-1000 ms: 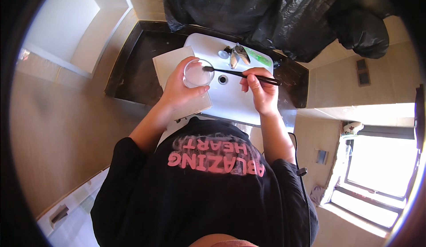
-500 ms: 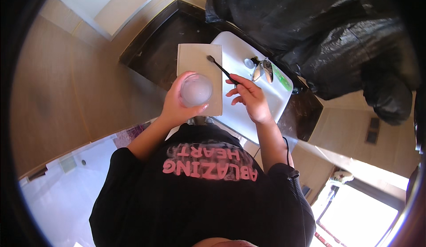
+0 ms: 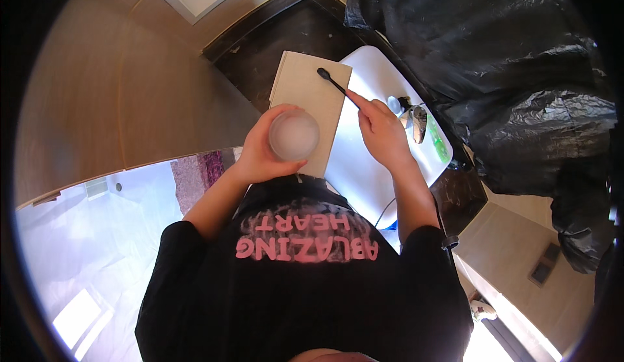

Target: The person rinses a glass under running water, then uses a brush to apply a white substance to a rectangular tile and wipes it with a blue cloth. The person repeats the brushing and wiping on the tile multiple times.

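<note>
The left hand [image 3: 261, 146] curls around a clear cup [image 3: 294, 136]. Its fingers go around the far side, and its thumb presses on the side near the person's body. The hand is only as wide open as the cup is fat. Inside the cup there is something cloudy and white.

The right hand [image 3: 383, 133] grips a thin black brush [image 3: 335, 82] by its handle. Its pointing finger lies along the handle, and the other fingers are mostly hidden, so I cannot tell how tightly they are bent.

The brush's head is over the far part of a pale board [image 3: 330, 105]; I cannot tell if they touch. The cup is over the board's near part. The white sink [image 3: 354, 151] is just right of the board.
</note>
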{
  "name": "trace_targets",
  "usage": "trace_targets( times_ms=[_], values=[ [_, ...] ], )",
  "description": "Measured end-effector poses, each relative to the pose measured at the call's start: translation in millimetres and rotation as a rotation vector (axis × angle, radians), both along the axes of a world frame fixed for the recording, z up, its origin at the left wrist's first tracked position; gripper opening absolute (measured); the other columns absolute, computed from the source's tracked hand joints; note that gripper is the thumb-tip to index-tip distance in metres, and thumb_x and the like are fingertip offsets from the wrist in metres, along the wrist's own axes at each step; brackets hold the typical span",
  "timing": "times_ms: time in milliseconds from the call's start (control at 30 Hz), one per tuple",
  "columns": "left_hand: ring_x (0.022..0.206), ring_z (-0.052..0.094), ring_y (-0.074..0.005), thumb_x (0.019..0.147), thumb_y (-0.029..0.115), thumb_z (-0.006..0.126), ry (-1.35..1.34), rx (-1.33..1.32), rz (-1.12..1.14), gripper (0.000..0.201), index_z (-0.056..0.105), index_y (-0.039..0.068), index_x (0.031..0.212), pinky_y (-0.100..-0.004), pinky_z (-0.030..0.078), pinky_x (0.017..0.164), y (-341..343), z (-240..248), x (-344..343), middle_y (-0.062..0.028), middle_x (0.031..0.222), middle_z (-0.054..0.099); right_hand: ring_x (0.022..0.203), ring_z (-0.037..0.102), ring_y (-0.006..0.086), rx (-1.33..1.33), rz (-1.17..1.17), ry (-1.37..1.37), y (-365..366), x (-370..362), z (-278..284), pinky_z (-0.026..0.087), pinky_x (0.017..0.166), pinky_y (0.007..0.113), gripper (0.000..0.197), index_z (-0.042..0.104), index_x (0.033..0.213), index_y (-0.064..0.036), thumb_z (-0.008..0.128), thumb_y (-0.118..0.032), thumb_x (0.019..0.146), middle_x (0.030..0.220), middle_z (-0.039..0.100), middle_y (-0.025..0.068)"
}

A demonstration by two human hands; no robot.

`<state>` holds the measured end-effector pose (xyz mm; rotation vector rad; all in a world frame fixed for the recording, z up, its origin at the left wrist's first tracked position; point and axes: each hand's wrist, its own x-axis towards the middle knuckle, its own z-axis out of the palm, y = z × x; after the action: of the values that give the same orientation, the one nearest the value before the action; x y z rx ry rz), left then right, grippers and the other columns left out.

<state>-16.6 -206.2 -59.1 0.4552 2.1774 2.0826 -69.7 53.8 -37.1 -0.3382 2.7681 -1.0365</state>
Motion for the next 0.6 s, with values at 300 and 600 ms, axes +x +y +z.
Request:
trace_targets(
  times_ms=[300,600],
  values=[
    [0.127,0.05,-0.0189,0.067,0.01,0.088,-0.049,0.059,-0.048,0.086,0.043,0.001,0.14,-0.0346,0.04,0.107,-1,-2,-3,-0.01,0.136,0.052,0.067,0.064,0.0238,0.249,0.027,0.394,-3,3,-30,0.052,0.055,0.038,0.031,0.07,0.121,-0.0295,0.06,-0.021,0.094,0.071,0.062,0.006],
    [0.127,0.049,-0.0188,0.067,0.011,0.089,-0.17,0.073,-0.147,0.084,0.045,0.002,0.138,-0.0342,0.039,0.107,-26,13,-10,-0.0093,0.135,0.052,0.073,0.067,0.0265,0.291,-0.036,0.211,-22,-2,-24,0.054,0.067,0.042,0.033,0.066,0.127,-0.0311,0.053,-0.021,0.098,0.08,0.067,0.0042]
  ],
)
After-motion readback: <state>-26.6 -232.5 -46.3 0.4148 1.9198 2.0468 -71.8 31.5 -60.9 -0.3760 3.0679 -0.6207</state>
